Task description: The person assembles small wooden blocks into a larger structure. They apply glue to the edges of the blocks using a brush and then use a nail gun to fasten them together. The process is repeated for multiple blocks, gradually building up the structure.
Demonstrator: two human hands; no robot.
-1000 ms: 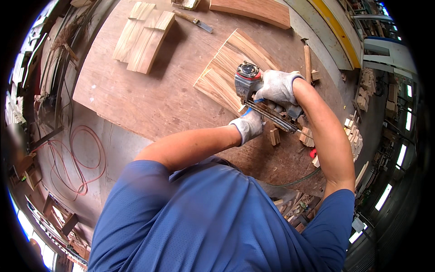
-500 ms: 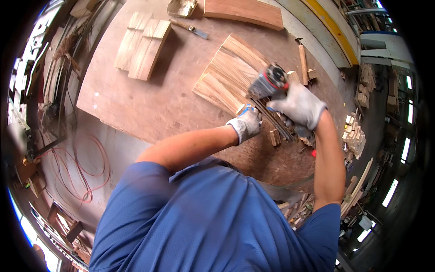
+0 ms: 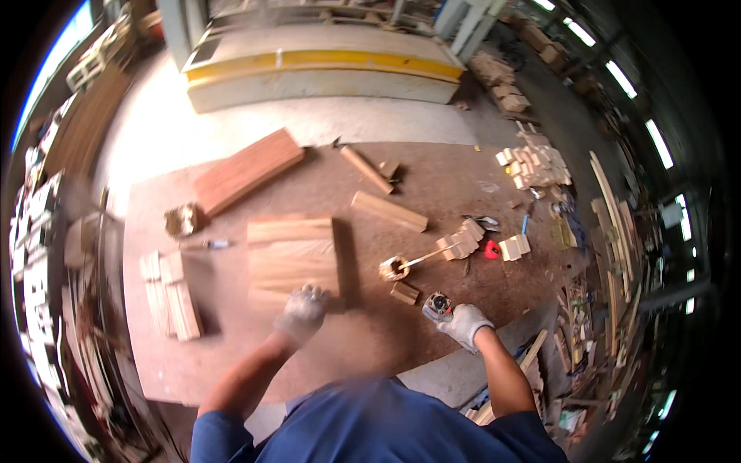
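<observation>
Gripping small power tool [image 3: 438, 306] in gloved right hand [image 3: 465, 324], fingers closed round it; gloved left hand [image 3: 302, 311] curled, resting on pale wood panel [image 3: 292, 258] edge, brown workbench [image 3: 231, 347].

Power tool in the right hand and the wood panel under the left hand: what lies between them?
In the head view, a small wood block lies on the bare brown worktop.
</observation>
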